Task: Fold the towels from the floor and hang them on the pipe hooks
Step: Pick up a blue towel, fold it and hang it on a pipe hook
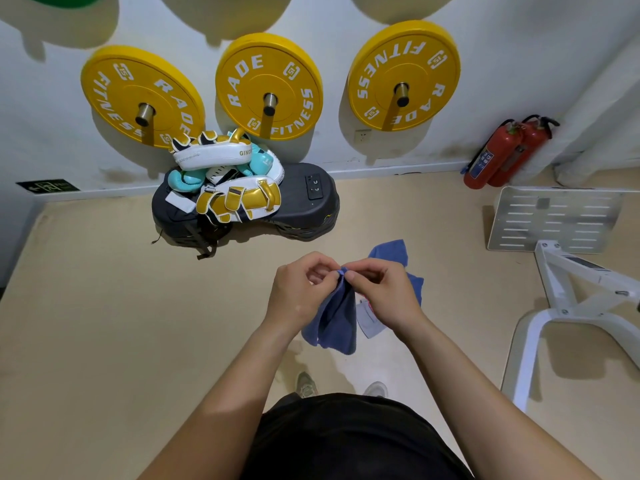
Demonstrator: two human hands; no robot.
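Note:
A blue towel (337, 317) hangs in front of me, doubled over, its top corners pinched together. My left hand (299, 289) and my right hand (382, 289) both grip that top edge, fingertips touching. Behind my right hand another blue towel (393, 252) lies crumpled on the beige floor. A pale grey cloth (370, 322) lies on the floor just under my right wrist. Metal pegs (269, 102) stick out of the wall through yellow weight plates; no pipe hooks can be told apart from these.
A dark platform (308, 206) piled with white, gold and teal boxing pads (228, 174) stands against the wall. Two red fire extinguishers (502, 154) are at the right corner. A white machine frame (561, 271) occupies the right side. My shoes (306, 384) are below.

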